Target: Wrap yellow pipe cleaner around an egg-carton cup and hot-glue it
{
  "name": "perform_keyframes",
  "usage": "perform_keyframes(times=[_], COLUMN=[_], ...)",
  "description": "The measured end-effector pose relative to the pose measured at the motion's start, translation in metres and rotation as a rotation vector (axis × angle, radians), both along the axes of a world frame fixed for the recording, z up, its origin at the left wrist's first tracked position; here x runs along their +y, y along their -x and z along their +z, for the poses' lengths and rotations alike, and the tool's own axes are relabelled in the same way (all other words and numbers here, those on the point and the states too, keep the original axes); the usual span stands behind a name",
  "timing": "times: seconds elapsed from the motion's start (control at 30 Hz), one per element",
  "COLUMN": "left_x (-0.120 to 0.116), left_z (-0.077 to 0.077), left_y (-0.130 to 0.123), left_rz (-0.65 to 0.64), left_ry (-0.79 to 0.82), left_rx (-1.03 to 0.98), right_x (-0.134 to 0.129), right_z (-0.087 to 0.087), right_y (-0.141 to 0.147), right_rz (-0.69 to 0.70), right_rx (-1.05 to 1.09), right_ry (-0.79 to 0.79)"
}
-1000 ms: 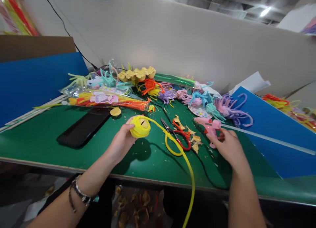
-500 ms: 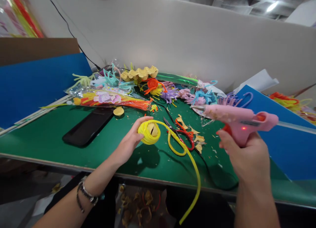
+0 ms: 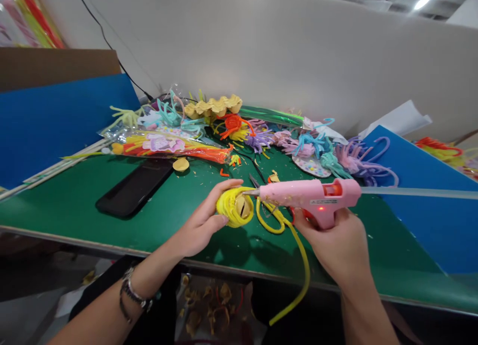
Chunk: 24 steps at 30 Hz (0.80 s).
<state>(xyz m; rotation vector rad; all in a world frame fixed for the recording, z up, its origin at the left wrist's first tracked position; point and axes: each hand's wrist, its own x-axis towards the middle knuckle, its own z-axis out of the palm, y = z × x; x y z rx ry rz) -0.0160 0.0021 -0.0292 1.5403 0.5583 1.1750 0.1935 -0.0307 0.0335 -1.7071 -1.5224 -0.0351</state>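
Left hand (image 3: 203,228) and right hand (image 3: 338,245) both bare. Forearms (image 3: 360,305) bare too. Left wrist: stacked bracelets (image 3: 130,289), dark plus silvery, beaded look, one dark cord end (image 3: 123,307) hanging loose. Beads too blurred to count. Black clothing (image 3: 166,310) over legs, looks plain, detail lost in shadow.

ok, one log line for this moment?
left hand: holding yellow-wrapped piece | right hand: gripping pink glue gun, nozzle at piece | scissors: on green table, partly hidden behind gun
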Motion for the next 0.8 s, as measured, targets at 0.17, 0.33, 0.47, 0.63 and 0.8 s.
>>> perform_keyframes(times=[0.17, 0.33, 0.47, 0.63, 0.8], left_x=[-0.0001, -0.0007, -0.0007, 0.0002, 0.0008], left_z=[0.0017, 0.0031, 0.0029, 0.0048, 0.0048], left_y=[0.0009, 0.0006, 0.0006, 0.0007, 0.0008], left_rz=[0.005, 0.009, 0.009, 0.044, 0.042], left_ry=[-0.013, -0.019, -0.023, -0.026, -0.039], left_rx=[0.051, 0.056, 0.044, 0.057, 0.043], right_x=[0.0009, 0.0006, 0.0014, 0.0018, 0.0026], right_z=[0.0034, 0.0042, 0.0033, 0.0045, 0.0054], right_y=[0.0, -0.0011, -0.0036, -0.0059, -0.0063], right_rz=[0.012, 0.013, 0.024, 0.044, 0.05], right_rx=[-0.008, -0.036, -0.061, -0.064, -0.077], right_ry=[0.024, 0.032, 0.048, 0.067, 0.084])
